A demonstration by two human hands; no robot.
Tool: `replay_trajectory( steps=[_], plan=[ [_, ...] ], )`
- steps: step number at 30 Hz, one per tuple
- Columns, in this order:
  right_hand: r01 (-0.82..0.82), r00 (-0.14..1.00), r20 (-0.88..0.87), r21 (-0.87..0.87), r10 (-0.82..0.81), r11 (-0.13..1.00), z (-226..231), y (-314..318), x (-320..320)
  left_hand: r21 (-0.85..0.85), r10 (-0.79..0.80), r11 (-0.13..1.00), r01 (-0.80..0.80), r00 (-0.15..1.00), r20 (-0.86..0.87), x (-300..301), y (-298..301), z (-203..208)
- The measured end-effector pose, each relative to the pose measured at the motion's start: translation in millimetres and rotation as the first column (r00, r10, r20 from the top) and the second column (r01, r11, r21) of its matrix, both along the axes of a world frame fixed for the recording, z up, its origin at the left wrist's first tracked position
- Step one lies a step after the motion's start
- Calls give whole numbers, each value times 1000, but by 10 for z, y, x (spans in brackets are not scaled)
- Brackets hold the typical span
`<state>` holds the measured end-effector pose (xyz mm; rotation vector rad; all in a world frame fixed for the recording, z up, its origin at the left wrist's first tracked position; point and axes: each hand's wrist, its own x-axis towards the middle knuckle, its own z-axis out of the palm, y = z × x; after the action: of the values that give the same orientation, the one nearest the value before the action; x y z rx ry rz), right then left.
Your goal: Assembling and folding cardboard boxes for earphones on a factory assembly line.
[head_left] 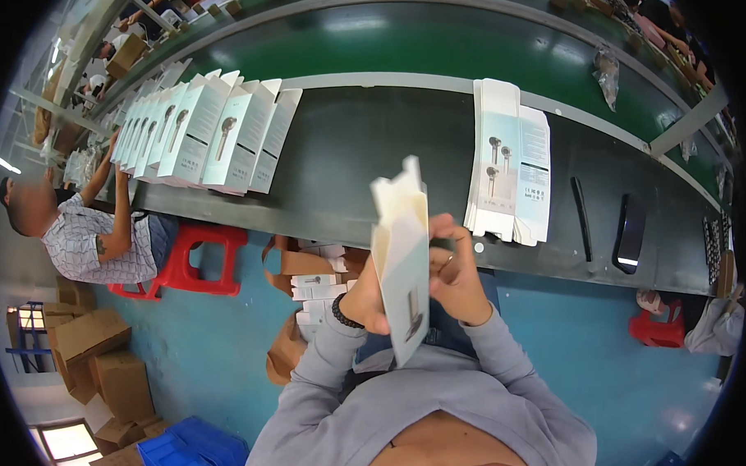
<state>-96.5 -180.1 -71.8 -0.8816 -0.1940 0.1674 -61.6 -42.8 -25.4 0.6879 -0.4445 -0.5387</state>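
In front of my chest a pale blue-and-white cardboard box (404, 285) stands on end, its upper flaps sticking up and unfolded. My left hand (364, 295) grips its left side, with the thumb low on the printed face. At the box's right edge is my right hand (459, 275), its fingers bent and the fingertips against the card; the box partly hides them. Flattened cartons (502, 167) of the same print lie stacked on the dark table to the right. At the left of the table a row of opened-out boxes (213, 136) leans together.
A black pen (582, 217) and a dark phone (628, 234) lie on the table (370, 143) at right. Below the table's edge, a brown carton (287, 351) holds white boxes. A co-worker (102, 230) sits at left near a red stool (201, 259). A blue crate (192, 454) is on the floor.
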Motion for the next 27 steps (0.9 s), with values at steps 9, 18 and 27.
replay_trajectory(
  steps=[9, 18, 27],
  plan=[
    [183, 977, 137, -129, -165, 975, 257, -97, -33, 502, 275, 749, -432, 893, 358, -161, -6, -33],
    [233, 963, 210, -344, -167, 910, 12, -79, -72, 306, 78, 659, -687, 467, 881, -19, 160, -36],
    [314, 920, 362, -441, -154, 841, 11, -18, -41, 467, 137, 587, -662, 649, 749, 11, 145, 62]
  ],
)
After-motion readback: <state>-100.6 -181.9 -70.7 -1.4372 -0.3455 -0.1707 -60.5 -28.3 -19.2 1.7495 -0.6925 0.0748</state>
